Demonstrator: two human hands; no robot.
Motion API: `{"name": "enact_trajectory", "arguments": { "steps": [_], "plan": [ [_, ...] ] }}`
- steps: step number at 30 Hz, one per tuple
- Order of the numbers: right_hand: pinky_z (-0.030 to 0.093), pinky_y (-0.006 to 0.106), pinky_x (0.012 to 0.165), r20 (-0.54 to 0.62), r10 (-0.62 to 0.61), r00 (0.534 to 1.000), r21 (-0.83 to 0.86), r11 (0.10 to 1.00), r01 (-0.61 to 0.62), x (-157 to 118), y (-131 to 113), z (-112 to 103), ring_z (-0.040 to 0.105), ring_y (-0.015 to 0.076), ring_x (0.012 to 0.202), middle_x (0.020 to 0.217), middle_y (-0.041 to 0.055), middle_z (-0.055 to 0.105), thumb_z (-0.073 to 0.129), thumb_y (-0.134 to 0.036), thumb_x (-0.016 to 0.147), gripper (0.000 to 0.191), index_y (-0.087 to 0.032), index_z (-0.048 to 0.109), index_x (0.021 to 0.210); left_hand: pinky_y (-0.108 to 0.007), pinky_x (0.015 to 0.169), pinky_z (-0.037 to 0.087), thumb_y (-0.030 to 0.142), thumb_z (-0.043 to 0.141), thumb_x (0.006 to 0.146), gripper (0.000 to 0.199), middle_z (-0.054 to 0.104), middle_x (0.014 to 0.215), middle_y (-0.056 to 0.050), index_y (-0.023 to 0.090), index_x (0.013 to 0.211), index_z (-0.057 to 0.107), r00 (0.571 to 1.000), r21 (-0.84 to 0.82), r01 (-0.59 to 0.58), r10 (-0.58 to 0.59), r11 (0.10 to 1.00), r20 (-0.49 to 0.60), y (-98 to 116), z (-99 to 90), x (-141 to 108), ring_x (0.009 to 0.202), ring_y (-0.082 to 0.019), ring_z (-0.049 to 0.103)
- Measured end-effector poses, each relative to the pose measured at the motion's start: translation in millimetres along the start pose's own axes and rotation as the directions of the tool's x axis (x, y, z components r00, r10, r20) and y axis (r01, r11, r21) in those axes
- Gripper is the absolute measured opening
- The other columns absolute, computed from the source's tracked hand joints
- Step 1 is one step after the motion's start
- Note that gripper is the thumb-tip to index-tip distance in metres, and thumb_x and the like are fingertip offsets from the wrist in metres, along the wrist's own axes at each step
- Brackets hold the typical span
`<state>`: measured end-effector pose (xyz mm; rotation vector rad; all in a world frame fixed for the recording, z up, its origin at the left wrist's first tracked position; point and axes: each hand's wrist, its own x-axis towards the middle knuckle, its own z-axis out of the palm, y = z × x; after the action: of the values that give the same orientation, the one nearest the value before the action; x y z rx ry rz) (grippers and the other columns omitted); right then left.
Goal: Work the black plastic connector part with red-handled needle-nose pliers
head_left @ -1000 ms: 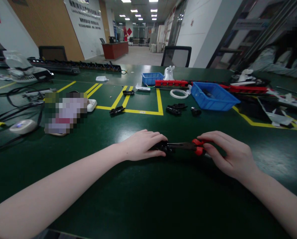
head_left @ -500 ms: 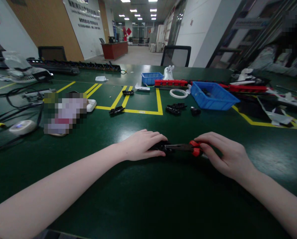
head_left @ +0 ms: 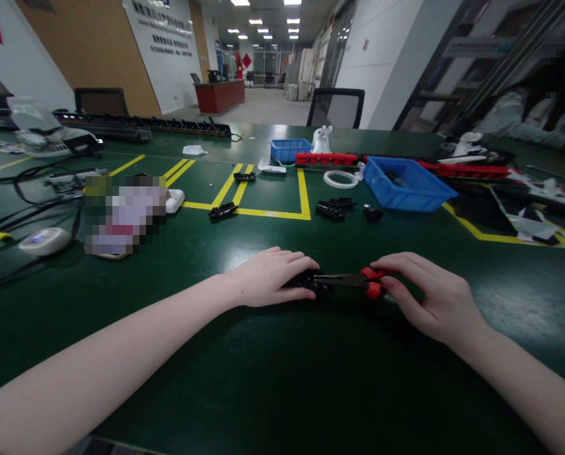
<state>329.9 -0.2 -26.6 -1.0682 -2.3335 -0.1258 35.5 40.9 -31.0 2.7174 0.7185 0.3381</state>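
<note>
My left hand (head_left: 275, 278) is closed around a small black plastic part (head_left: 304, 279) low over the green table, its fingers covering much of it. Red-handled needle-nose pliers (head_left: 371, 282) are gripped in my right hand (head_left: 425, 291). The long dark jaws of the pliers point left and reach the black part; whether they clamp it cannot be made out. Beyond my hands lie similar black parts (head_left: 330, 208), a shorter black piece (head_left: 372, 213) and another black part (head_left: 222, 212) by the yellow tape.
A blue bin (head_left: 406, 183) with dark pieces stands at the back right, a smaller blue bin (head_left: 289, 150) behind. Red rails (head_left: 327, 159) and a white ring (head_left: 340, 179) lie near them. Left are a blurred-out phone (head_left: 128, 215), a white mouse (head_left: 44, 241) and cables. A person sits far right.
The view has shifted very slightly. Both hands, the pliers and the black part keep the same position.
</note>
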Motion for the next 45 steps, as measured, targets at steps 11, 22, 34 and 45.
{"name": "enact_trajectory", "arguments": {
  "steps": [11, 22, 34, 45],
  "plan": [
    [0.056, 0.038, 0.070, 0.005, 0.016, 1.000, 0.039, 0.999, -0.017, -3, -1, 2, 0.068, 0.0231, 0.085, 0.096, 0.0060, 0.069, 0.049, -0.026, 0.096, 0.015, -0.026, 0.060, 0.106, -0.035, 0.087, 0.044, 0.042, 0.055, 0.099, 0.038, 0.064, 0.117, -0.007, 0.018, 0.128, 0.049, 1.000, -0.010, -0.006, 0.006, 1.000, -0.009, 0, 0.1, 0, 0.101, -0.022, 0.063],
    [0.055, 0.032, 0.064, 0.018, -0.037, 0.999, 0.027, 0.999, 0.036, 2, -5, 2, 0.067, 0.0182, 0.077, 0.090, 0.0052, 0.067, 0.047, -0.023, 0.097, 0.012, -0.022, 0.058, 0.102, -0.035, 0.085, 0.045, 0.044, 0.055, 0.099, 0.039, 0.065, 0.116, -0.006, 0.017, 0.127, 0.050, 0.999, 0.006, -0.019, 0.020, 1.000, -0.035, -1, 1.5, -1, 0.100, -0.022, 0.063],
    [0.056, 0.034, 0.063, 0.026, -0.044, 0.999, -0.012, 0.999, 0.045, 2, -5, 0, 0.068, 0.0216, 0.078, 0.091, 0.0068, 0.068, 0.047, -0.027, 0.096, 0.014, -0.023, 0.059, 0.102, -0.033, 0.085, 0.045, 0.042, 0.053, 0.100, 0.037, 0.065, 0.116, -0.006, 0.018, 0.127, 0.050, 0.999, 0.002, -0.022, 0.022, 1.000, -0.033, -1, 0.9, 0, 0.100, -0.021, 0.064],
    [0.056, 0.027, 0.061, 0.021, -0.108, 0.994, -0.034, 0.994, 0.108, 3, 8, -2, 0.070, 0.0181, 0.074, 0.091, 0.0054, 0.071, 0.050, -0.037, 0.095, 0.021, -0.023, 0.063, 0.103, -0.032, 0.086, 0.045, 0.046, 0.052, 0.100, 0.041, 0.065, 0.118, -0.007, 0.016, 0.126, 0.051, 0.998, 0.031, -0.049, 0.050, 0.998, -0.032, -3, -0.9, 1, 0.101, -0.021, 0.064]
  ]
}}
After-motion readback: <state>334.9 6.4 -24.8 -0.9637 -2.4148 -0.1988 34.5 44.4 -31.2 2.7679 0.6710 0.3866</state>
